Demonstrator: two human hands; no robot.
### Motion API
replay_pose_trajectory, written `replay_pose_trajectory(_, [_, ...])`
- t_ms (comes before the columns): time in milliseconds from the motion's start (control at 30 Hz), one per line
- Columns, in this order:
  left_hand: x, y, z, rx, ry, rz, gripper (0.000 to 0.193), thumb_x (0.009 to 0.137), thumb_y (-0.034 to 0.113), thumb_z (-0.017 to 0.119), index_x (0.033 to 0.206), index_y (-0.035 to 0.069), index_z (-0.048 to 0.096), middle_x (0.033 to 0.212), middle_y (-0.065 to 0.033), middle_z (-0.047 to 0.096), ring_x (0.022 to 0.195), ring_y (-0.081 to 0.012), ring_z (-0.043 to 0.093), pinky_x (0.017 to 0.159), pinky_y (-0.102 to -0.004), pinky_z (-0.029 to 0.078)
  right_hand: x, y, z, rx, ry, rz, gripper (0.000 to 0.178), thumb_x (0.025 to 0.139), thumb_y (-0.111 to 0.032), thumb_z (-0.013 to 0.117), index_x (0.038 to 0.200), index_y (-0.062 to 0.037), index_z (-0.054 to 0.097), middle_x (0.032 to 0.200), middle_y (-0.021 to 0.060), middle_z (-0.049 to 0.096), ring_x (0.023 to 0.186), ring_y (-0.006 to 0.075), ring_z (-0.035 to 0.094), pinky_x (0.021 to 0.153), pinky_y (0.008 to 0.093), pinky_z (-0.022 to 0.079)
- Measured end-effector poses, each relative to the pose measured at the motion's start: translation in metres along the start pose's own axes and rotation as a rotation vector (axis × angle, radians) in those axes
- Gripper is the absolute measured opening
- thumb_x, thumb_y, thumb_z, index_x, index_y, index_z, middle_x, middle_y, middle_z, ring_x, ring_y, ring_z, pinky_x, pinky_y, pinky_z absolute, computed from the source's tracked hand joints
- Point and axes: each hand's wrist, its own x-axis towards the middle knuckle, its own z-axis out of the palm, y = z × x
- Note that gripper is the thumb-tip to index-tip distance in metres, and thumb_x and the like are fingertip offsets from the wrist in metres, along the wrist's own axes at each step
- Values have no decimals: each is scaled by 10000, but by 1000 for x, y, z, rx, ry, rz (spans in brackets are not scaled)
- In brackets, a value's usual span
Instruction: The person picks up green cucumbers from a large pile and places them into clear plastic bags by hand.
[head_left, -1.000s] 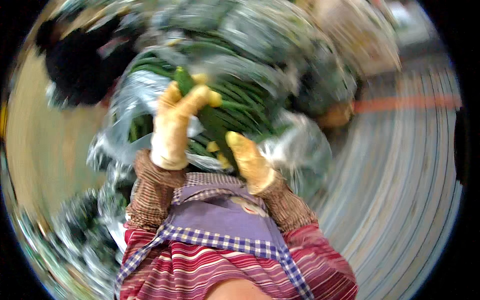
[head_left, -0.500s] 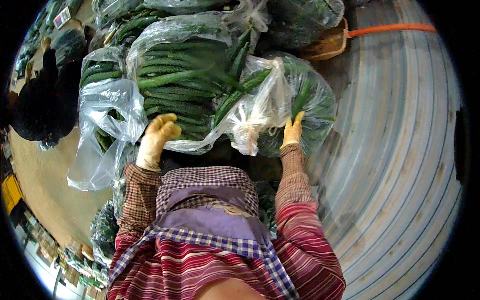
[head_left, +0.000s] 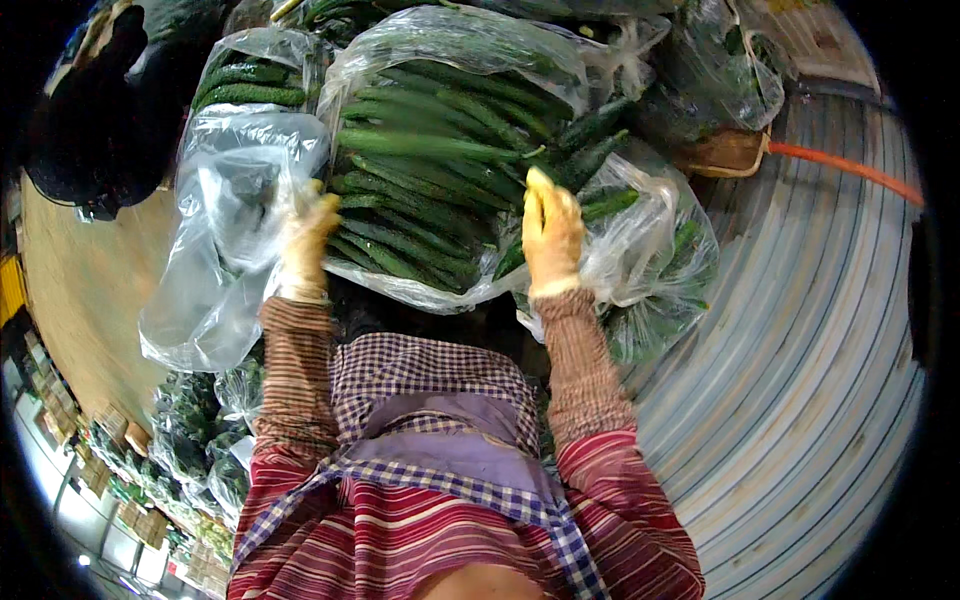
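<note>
Head view: L hand (head_left: 310, 240), in yellowish-white glove, is blurring w/ motion at near L side of open bag (head_left: 455, 40); fingers are curling, but can't tell if it's gripping plastic or nothing. R hand (head_left: 553, 228), same glove type, is sitting at R side of same bag, thumb & fingers bunching up twd. the top; can't tell if they're pinching anything. Hands are staying well apart, cucumbers (head_left: 400, 215) lying between & beyond them, side by side in the open bag. One lighter cucumber (head_left: 430, 147) is lying crosswise on top of pile, approx. L to R, a bit blurred.

Next out: clear loose plastic (head_left: 215, 240) is draping down L of L hand; 2nd bag w/ cucumbers (head_left: 250, 90) is showing above it. Just R of R hand, clear bag (head_left: 665, 270) w/ green contents is bunching up.

Nearer body: checked sleeves (head_left: 295, 370) are covering forearms; purple apron w/ checked trim (head_left: 440, 410) is hanging over red striped top (head_left: 440, 530).

Farther: brown crate (head_left: 728, 155) is sitting upper R, orange strap (head_left: 850, 175) running from it over ridged grey floor (head_left: 780, 350). Dark bulk (head_left: 100, 120) is filling upper L, details unclear. More bagged greens (head_left: 190, 420) are lying lower L.
</note>
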Motion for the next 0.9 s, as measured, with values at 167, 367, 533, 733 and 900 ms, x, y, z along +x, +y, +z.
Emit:
replay_pose_trajectory(167, [20,-8,-92,-184,-150,-169,462,914,317,563,1229,-15,500,1072,-127,625,954,-242,633,742,-320,526,68,-14,31,-352,-168,-133,741,717,-243,726,1361,-175,366,1196,79,497,1134,295,455,982,489,337])
replay_pose_trajectory(367, [-18,-49,-38,-269,-496,-427,530,878,347,615,1274,28,469,1055,-147,639,905,-225,645,753,-327,533,53,-14,67,-735,-625,-290,610,789,-241,669,1343,-166,426,997,86,531,963,253,496,788,418,422])
replay_pose_trajectory(533, [-20,-72,32,-500,-195,-539,729,827,365,670,1395,84,309,1269,-156,478,1101,-346,528,918,-510,442,-38,-16,39,-390,-632,-220,670,758,-382,701,1323,-118,457,1112,77,523,1001,284,518,865,408,424])
replay_pose_trajectory(733, [3,-132,39,-607,-129,-574,629,860,149,581,1332,-17,201,1266,-210,400,1162,-410,464,972,-579,381,51,-1,23,-578,-309,-35,827,777,-153,679,1454,-84,209,1037,129,534,960,302,543,846,430,439])
replay_pose_trajectory(900, [-13,-114,32,-478,-17,-582,723,858,169,616,1405,4,172,1241,-215,414,1107,-375,496,890,-449,489,34,0,22,-148,-398,-165,763,818,-107,619,1458,-70,204,933,154,525,842,306,529,735,401,466])
